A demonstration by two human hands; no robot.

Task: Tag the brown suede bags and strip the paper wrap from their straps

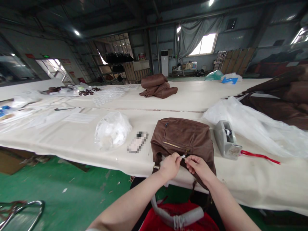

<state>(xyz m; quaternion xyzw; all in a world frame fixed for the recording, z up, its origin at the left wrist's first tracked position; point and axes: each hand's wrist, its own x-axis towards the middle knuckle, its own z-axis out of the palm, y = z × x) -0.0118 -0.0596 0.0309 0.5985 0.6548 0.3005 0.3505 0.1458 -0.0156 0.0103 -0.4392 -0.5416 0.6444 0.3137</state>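
Observation:
A brown leather bag lies on the table edge in front of me, its brass zipper facing up. My left hand is closed in a pinch at a small white strip, tissue or tape, just below the zipper's right end. Close beside it, my right hand also pinches; what its fingertips hold is too small to make out. Both hands rest over the bag's near side. A handle wrapped in pale padding hangs down toward my lap.
Right of the bag stands a grey tape dispenser with a red ribbon. Left are a phone and a clear plastic bag of white scraps. Brown bags lie farther back, with plastic sheeting at right.

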